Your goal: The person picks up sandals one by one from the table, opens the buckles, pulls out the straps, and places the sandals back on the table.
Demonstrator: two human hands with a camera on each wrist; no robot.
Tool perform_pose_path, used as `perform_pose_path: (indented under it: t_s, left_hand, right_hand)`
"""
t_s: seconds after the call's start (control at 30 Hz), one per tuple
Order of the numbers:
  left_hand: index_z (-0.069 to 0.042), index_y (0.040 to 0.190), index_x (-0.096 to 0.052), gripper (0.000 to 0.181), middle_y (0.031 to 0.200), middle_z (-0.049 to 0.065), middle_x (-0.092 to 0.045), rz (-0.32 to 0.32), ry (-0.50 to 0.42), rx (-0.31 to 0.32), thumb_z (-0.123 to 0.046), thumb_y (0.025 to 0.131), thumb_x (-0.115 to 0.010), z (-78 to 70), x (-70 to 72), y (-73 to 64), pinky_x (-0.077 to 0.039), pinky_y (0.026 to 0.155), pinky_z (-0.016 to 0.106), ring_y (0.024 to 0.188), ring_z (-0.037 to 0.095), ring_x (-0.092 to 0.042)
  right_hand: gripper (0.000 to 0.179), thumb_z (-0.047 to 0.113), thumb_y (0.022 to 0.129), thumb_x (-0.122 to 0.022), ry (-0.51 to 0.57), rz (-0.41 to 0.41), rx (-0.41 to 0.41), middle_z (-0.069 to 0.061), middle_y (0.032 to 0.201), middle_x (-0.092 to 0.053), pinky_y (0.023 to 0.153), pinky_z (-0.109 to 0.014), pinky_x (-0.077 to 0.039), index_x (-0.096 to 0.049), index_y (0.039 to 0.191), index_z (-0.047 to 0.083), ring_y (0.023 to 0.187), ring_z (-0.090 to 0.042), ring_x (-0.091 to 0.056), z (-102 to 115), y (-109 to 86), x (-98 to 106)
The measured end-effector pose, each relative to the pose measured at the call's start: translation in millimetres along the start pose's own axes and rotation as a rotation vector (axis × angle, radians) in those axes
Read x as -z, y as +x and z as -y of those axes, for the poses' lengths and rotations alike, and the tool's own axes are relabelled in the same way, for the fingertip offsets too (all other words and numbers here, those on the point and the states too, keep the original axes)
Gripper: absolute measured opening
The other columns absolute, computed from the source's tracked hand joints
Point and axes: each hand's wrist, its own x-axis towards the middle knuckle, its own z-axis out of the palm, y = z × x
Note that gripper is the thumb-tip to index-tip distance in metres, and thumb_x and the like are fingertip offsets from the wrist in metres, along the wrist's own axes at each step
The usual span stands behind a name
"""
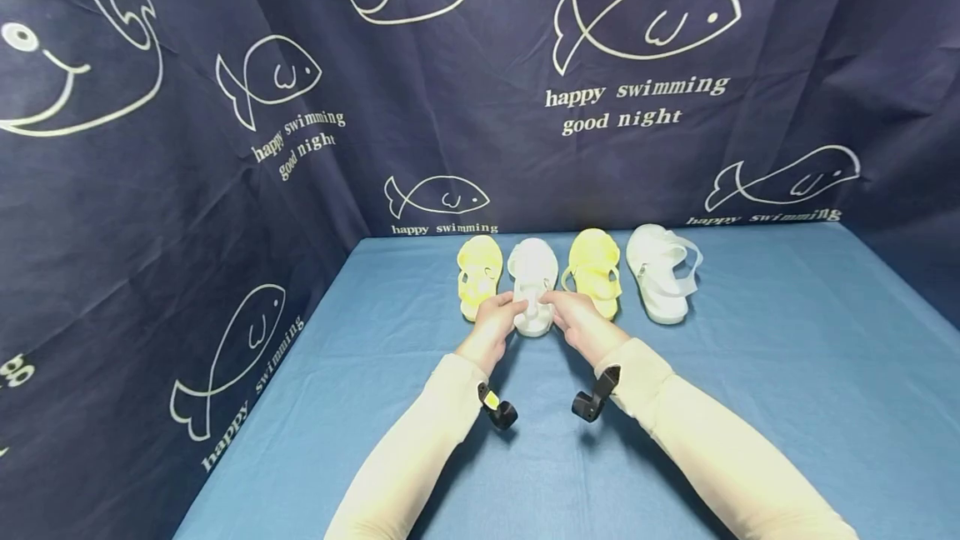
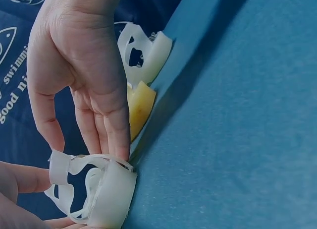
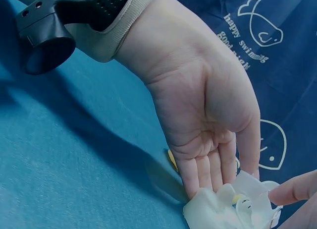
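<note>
A white sandal [image 1: 533, 261], second from the left in a row, stands on the blue cloth with its toe toward the curtain. My left hand [image 1: 492, 327] holds its left side near the heel, thumb over the strap. From the right, my right hand [image 1: 587, 325] holds the opposite side, its thumb at the strap and its fingers along the sole. In the left wrist view the white sandal [image 2: 116, 199] sits between my right hand [image 2: 81, 80] and part of my left hand [image 2: 22, 182]. The right wrist view cuts off much of the white sandal [image 3: 208, 211].
A yellow sandal [image 1: 480, 261] stands left of the held one. To the right stand another yellow sandal [image 1: 595, 252], partly behind my right hand, and another white sandal [image 1: 654, 273] with its strap sticking out. A dark curtain [image 1: 465, 123] with fish drawings rises behind the blue cloth [image 1: 787, 357].
</note>
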Motion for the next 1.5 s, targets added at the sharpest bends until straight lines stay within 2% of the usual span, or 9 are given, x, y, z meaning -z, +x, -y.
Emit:
perform_pose_path:
  t_s: [0.33,0.47,0.63,0.9,1.17,1.33,1.5]
  left_hand:
    - [0.007,0.139,-0.044,0.053,0.141,0.023,-0.05,0.003,0.027,-0.015,-0.014,0.093,-0.061,0.2,1.9,-13.0,-0.038,0.112,0.045,0.134,0.035,-0.045]
    - [0.007,0.139,-0.044,0.054,0.142,0.023,-0.049,0.004,0.023,-0.012,-0.014,0.093,-0.062,1.7,1.5,-18.3,-0.039,0.111,0.044,0.134,0.034,-0.045]
    - [0.009,0.137,-0.046,0.054,0.138,0.023,-0.052,-0.004,0.046,-0.047,-0.015,0.092,-0.064,1.8,1.2,-22.2,-0.043,0.107,0.042,0.13,0.033,-0.05]
    - [0.009,0.139,-0.043,0.054,0.14,0.025,-0.05,0.015,0.008,-0.045,-0.012,0.093,-0.06,6.6,2.7,-27.8,-0.038,0.111,0.047,0.132,0.036,-0.046]
    - [0.012,0.138,-0.042,0.055,0.138,0.027,-0.05,0.033,-0.014,-0.049,-0.01,0.092,-0.061,9.3,3.2,-33.8,-0.038,0.111,0.046,0.13,0.036,-0.048]
    - [0.013,0.138,-0.041,0.055,0.138,0.029,-0.05,0.052,-0.034,-0.051,-0.01,0.092,-0.061,12.7,5.0,-37.6,-0.037,0.112,0.046,0.131,0.036,-0.048]
    - [0.013,0.139,-0.039,0.056,0.138,0.029,-0.049,0.071,-0.024,-0.061,-0.011,0.093,-0.06,15.4,6.8,-42.8,-0.037,0.112,0.046,0.131,0.036,-0.047]
  right_hand:
    - [0.066,0.002,0.089,-0.048,0.073,0.034,-0.008,-0.021,0.158,-0.021,0.118,-0.033,-0.028,-0.021,0.148,-0.009,0.147,-0.029,-0.024,-2.1,-8.8,2.6]
    - [0.065,0.001,0.089,-0.047,0.08,0.041,-0.011,-0.021,0.159,-0.02,0.118,-0.033,-0.028,-0.022,0.148,-0.01,0.147,-0.03,-0.023,-4.4,-10.1,4.3]
    - [0.065,0.001,0.088,-0.047,0.078,0.043,0.004,-0.021,0.159,-0.02,0.118,-0.034,-0.028,-0.023,0.147,-0.011,0.147,-0.03,-0.022,-5.7,-12.7,4.7]
    - [0.062,0.001,0.089,-0.045,0.074,0.044,0.001,-0.021,0.159,-0.019,0.119,-0.034,-0.025,-0.026,0.146,-0.011,0.147,-0.029,-0.02,-10.6,-19.2,4.2]
    - [0.055,-0.001,0.09,-0.041,0.087,0.061,0.011,-0.024,0.154,-0.029,0.117,-0.033,-0.028,-0.03,0.143,-0.014,0.14,-0.026,-0.03,-15.6,-23.2,4.1]
    - [0.054,-0.002,0.091,-0.04,0.099,0.092,0.016,-0.025,0.153,-0.028,0.118,-0.034,-0.026,-0.03,0.142,-0.015,0.141,-0.027,-0.029,-18.3,-28.3,5.5]
    - [0.056,-0.004,0.093,-0.037,0.139,0.151,0.035,-0.027,0.157,-0.015,0.122,-0.038,-0.015,-0.021,0.146,-0.015,0.146,-0.03,-0.016,-21.0,-34.8,9.2]
